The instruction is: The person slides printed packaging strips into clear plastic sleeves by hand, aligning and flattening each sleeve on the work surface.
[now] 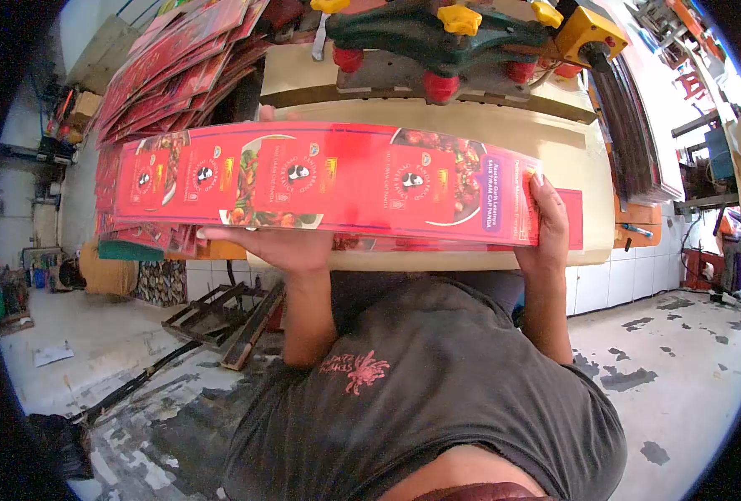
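Red printed sheets (187, 75), fanned in a tall pile at the far left; green machine frame (504, 35) across the far side, with yellow knobs (460, 19) above and red feet (442, 86) below; yellow box (591, 37) at its right end; stacked panels (642, 138) farther right; cream bed (583, 154), partly hidden by the strip above it; lower red sheet (572, 219) showing past the strip's right end.

Red strip (354, 184) — glossy, printed, held crosswise before the torso; right hand (550, 213) gripping its right end, thumb on top; left hand (291, 249) supporting the near edge from below, thumb outstretched — curl of the covered fingers cannot be told.
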The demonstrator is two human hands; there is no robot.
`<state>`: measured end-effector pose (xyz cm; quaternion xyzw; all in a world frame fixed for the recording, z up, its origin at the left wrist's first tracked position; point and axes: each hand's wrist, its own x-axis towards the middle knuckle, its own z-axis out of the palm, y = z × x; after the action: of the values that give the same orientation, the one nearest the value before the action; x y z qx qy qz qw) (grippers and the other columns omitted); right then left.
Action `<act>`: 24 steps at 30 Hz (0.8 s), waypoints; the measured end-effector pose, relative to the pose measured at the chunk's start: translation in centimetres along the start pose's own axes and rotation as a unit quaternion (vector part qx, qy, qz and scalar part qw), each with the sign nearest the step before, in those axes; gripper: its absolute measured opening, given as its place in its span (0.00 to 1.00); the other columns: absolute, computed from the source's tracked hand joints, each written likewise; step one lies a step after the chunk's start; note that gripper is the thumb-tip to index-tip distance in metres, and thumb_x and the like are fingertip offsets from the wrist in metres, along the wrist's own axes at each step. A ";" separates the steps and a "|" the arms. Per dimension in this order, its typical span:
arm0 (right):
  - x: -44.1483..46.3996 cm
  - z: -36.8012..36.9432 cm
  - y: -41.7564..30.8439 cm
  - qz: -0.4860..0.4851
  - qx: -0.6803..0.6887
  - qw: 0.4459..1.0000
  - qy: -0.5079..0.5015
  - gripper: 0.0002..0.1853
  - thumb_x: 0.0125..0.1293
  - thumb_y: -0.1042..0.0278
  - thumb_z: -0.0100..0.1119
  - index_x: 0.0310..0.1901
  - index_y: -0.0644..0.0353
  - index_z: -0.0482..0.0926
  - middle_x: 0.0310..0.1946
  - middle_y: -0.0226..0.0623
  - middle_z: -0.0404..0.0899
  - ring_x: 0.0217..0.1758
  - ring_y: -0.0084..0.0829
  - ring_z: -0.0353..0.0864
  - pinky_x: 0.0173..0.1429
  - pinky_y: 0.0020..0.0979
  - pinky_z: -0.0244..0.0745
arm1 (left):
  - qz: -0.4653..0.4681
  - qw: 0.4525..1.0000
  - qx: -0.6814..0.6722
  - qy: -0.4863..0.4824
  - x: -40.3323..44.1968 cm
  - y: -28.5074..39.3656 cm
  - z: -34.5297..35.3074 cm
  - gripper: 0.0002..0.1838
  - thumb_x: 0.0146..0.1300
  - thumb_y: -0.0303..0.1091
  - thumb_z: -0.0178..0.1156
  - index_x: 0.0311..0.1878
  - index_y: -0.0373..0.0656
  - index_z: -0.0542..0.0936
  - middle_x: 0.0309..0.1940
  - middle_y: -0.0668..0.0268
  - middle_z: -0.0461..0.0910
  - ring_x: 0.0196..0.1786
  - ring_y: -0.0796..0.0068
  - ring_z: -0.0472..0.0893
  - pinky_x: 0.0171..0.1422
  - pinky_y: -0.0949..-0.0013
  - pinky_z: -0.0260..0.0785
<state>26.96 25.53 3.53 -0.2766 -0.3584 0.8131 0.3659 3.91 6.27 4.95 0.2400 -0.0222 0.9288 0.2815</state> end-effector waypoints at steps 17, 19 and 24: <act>0.8 -4.0 -2.8 0.025 0.058 0.998 -0.027 0.17 0.83 0.61 0.54 0.57 0.67 0.82 0.52 0.43 0.88 0.51 0.31 0.90 0.56 0.34 0.87 | 0.136 0.889 0.433 0.063 1.9 3.7 1.4 0.67 0.59 0.83 0.56 0.87 0.46 0.43 0.88 0.51 0.42 0.88 0.46 0.45 0.87 0.26 0.40; 1.3 -4.7 -2.4 0.046 0.040 0.998 -0.034 0.19 0.82 0.60 0.54 0.61 0.69 0.77 0.54 0.45 0.85 0.52 0.30 0.88 0.56 0.33 0.87 | 0.120 0.893 0.429 0.064 1.6 3.5 1.0 0.69 0.58 0.84 0.57 0.87 0.46 0.42 0.88 0.51 0.41 0.89 0.47 0.44 0.87 0.26 0.39; 1.0 -2.4 -1.9 0.063 0.076 0.994 -0.041 0.19 0.81 0.60 0.55 0.61 0.69 0.77 0.54 0.43 0.85 0.52 0.30 0.89 0.57 0.33 0.87 | 0.101 0.889 0.445 0.037 1.1 1.7 1.3 0.76 0.50 0.84 0.63 0.86 0.40 0.42 0.88 0.50 0.43 0.88 0.46 0.46 0.89 0.30 0.38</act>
<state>28.86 28.20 3.43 -0.2363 -0.2926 0.8701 0.3186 2.80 5.19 6.71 0.3017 0.3801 0.8729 0.0507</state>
